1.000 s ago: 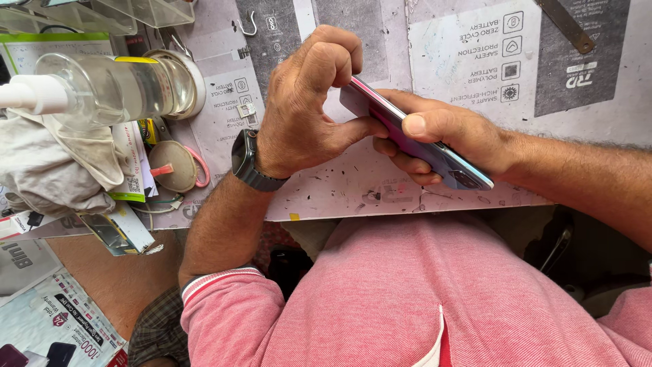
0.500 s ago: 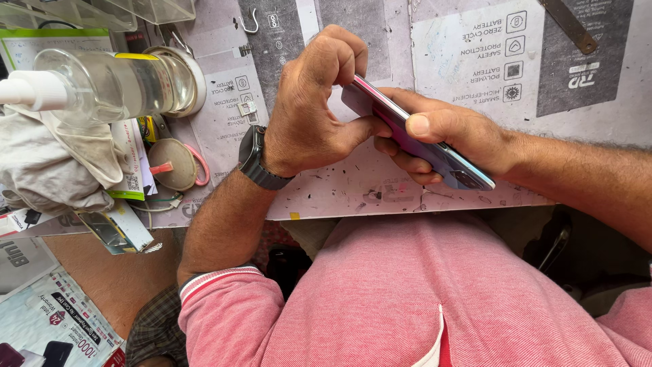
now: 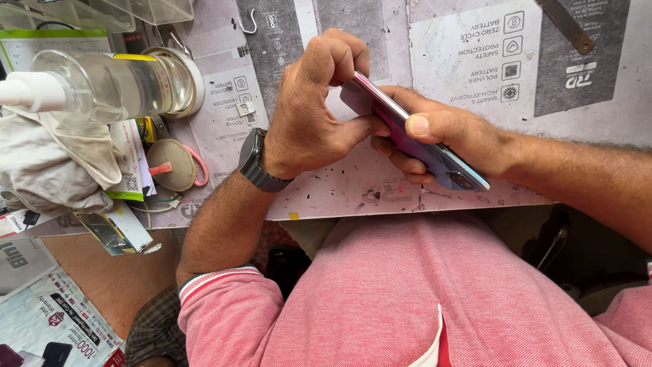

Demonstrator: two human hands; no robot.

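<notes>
— Pink-edged and glossy, what is being held above the printed mat [image 3: 475, 61]?

— A phone [image 3: 414, 139], gripped on its edge just above the mat's near border. It is clasped from beneath by the right hand [image 3: 448, 139], thumb pressed on top; its upper end is pinched by the curled fingers of the left hand [image 3: 309, 112].

— And left of the phone?

— A clear bottle [image 3: 109, 81] is laid over a crumpled cloth [image 3: 47, 163].

The phone's [image 3: 414, 136] upper end is covered by the left hand [image 3: 312, 115], its underside apparently by the right hand's [image 3: 448, 136] fingers, whose forearm is cut off.
</notes>
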